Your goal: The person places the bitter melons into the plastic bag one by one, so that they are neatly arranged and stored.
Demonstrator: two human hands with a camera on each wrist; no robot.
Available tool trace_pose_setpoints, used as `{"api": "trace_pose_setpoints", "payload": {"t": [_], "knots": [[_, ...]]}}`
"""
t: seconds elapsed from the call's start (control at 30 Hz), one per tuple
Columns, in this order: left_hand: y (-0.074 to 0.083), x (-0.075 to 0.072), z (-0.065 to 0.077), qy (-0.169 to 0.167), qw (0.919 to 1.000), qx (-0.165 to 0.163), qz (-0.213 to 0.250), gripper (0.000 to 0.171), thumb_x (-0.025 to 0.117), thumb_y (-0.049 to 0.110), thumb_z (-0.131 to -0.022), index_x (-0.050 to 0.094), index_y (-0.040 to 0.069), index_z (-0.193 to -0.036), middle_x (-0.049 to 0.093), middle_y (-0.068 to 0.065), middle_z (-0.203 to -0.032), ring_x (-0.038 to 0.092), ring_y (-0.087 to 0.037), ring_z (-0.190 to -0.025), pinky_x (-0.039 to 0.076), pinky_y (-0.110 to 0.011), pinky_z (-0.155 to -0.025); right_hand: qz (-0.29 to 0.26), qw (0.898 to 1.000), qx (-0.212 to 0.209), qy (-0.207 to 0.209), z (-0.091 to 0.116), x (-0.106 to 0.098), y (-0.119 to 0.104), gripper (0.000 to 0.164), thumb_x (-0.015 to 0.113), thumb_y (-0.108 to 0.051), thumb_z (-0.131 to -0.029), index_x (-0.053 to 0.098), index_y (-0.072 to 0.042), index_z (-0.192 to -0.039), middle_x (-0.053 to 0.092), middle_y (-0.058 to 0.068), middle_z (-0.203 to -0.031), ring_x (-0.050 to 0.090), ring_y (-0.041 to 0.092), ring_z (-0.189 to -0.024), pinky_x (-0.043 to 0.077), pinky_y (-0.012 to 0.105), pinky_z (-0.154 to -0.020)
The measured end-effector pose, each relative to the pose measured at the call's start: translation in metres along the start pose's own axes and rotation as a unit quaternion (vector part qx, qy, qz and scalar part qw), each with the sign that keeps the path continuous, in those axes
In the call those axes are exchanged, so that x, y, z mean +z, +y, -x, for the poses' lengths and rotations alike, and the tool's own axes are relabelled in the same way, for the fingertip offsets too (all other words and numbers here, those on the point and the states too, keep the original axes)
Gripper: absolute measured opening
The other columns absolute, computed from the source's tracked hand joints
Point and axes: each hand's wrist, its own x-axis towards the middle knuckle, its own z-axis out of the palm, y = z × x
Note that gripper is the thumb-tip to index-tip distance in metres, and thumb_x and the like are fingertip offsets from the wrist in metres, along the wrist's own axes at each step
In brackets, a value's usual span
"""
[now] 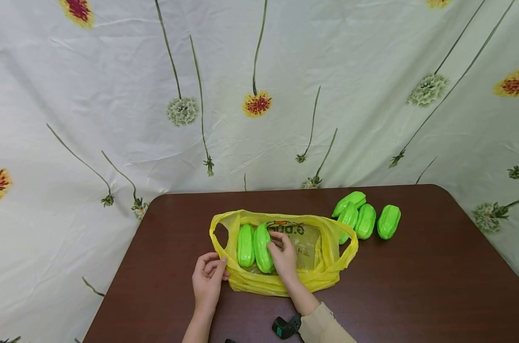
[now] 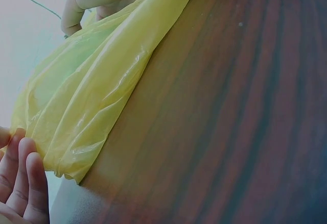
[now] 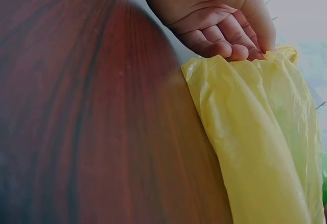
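Note:
A yellow plastic bag [image 1: 281, 286] lies with its mouth spread wide. Two bright green star fruit, a left one [image 1: 245, 245] and a right one [image 1: 264, 252], are side by side in its left half. My left hand [image 1: 207, 281] pinches the bag's left edge between thumb and fingers; the left wrist view shows those fingertips [image 2: 36, 178] at the gathered plastic. Inside the mouth, my right hand [image 1: 285, 259] holds the right star fruit at its right side, fingers curled. In the right wrist view the bag's wall [image 3: 255, 132] hides most of the fruit.
Several more green star fruit [image 1: 365, 221] lie at the back right of the dark brown table [image 1: 422, 286], one [image 1: 389, 222] a little apart. A black wrist device [image 1: 286, 327] sits by the right sleeve. A flowered white cloth [image 1: 259, 143] hangs behind the table.

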Motion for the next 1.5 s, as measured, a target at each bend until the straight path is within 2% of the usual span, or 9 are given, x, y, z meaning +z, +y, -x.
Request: {"api": "trace_pose_setpoints", "payload": {"t": [0.33, 0.57, 0.6, 0.77, 0.93, 1.0, 1.13, 1.5], "knots": [[-0.002, -0.002, 0.001, -0.004, 0.9999, 0.015, 0.002, 0.023, 0.065, 0.004, -0.088, 0.052, -0.005, -0.106, 0.064, -0.004, -0.071, 0.056, -0.015, -0.051, 0.052, -0.023, -0.049, -0.009, 1.000, -0.016, 0.019, 0.001, 0.001, 0.000, 0.030, 0.057, -0.004, -0.088, 0.056, 0.004, -0.117, 0.057, 0.017, -0.115, 0.055, 0.031, -0.105, 0.047, 0.041, -0.090], [-0.002, -0.001, 0.000, -0.003, 1.0000, 0.006, 0.005, 0.024, 0.065, 0.004, -0.088, 0.052, -0.004, -0.106, 0.064, -0.003, -0.071, 0.056, -0.014, -0.051, 0.052, -0.023, -0.049, 0.014, 0.999, -0.018, 0.031, 0.017, 0.001, -0.042, 0.027, 0.053, 0.004, -0.089, 0.055, 0.010, -0.115, 0.055, 0.026, -0.114, 0.053, 0.040, -0.106, 0.045, 0.048, -0.092], [-0.002, -0.001, 0.000, -0.004, 1.0000, 0.005, 0.004, 0.024, 0.065, 0.004, -0.088, 0.052, -0.004, -0.106, 0.064, -0.003, -0.071, 0.056, -0.014, -0.051, 0.052, -0.023, -0.049, 0.016, 0.999, -0.020, 0.031, 0.016, 0.001, -0.042, 0.026, 0.053, 0.004, -0.089, 0.055, 0.010, -0.115, 0.055, 0.026, -0.114, 0.053, 0.040, -0.106, 0.045, 0.048, -0.092], [-0.002, -0.001, 0.000, -0.006, 0.9999, 0.009, 0.007, 0.024, 0.065, 0.004, -0.088, 0.052, -0.004, -0.107, 0.064, -0.003, -0.070, 0.056, -0.014, -0.051, 0.052, -0.023, -0.049, 0.014, 0.999, -0.029, 0.032, 0.011, -0.002, -0.035, 0.025, 0.054, 0.002, -0.091, 0.054, 0.010, -0.115, 0.055, 0.026, -0.114, 0.054, 0.038, -0.106, 0.045, 0.048, -0.091], [-0.002, -0.002, 0.001, -0.008, 0.9998, 0.014, 0.010, 0.024, 0.064, 0.003, -0.088, 0.052, -0.006, -0.106, 0.064, -0.003, -0.071, 0.056, -0.013, -0.051, 0.052, -0.023, -0.049, -0.004, 0.999, -0.024, 0.032, 0.000, -0.006, -0.020, 0.027, 0.054, -0.004, -0.094, 0.053, 0.006, -0.119, 0.054, 0.023, -0.118, 0.053, 0.032, -0.109, 0.045, 0.043, -0.092], [-0.002, -0.002, 0.000, -0.008, 0.9998, 0.014, 0.009, 0.024, 0.064, 0.003, -0.088, 0.052, -0.006, -0.106, 0.064, -0.003, -0.070, 0.056, -0.013, -0.051, 0.052, -0.023, -0.049, -0.010, 0.999, -0.035, 0.034, -0.003, -0.009, -0.019, 0.027, 0.053, -0.004, -0.094, 0.053, 0.007, -0.119, 0.053, 0.024, -0.118, 0.053, 0.031, -0.109, 0.045, 0.042, -0.093], [-0.002, -0.002, 0.001, -0.007, 0.9999, 0.010, 0.009, 0.024, 0.065, 0.004, -0.088, 0.052, -0.006, -0.106, 0.064, -0.003, -0.070, 0.056, -0.013, -0.051, 0.052, -0.023, -0.049, -0.020, 0.997, -0.055, 0.044, -0.008, -0.016, -0.026, 0.026, 0.054, -0.004, -0.093, 0.053, 0.010, -0.116, 0.053, 0.026, -0.117, 0.054, 0.034, -0.109, 0.044, 0.043, -0.095], [0.000, -0.001, 0.001, -0.007, 0.9999, 0.013, 0.006, 0.024, 0.065, 0.005, -0.088, 0.052, -0.006, -0.106, 0.064, -0.005, -0.071, 0.056, -0.014, -0.052, 0.052, -0.023, -0.050, -0.008, 0.996, -0.065, 0.054, -0.012, -0.042, -0.059, 0.029, 0.056, -0.008, -0.094, 0.055, 0.006, -0.119, 0.056, 0.020, -0.120, 0.054, 0.031, -0.112, 0.043, 0.041, -0.097]]}}
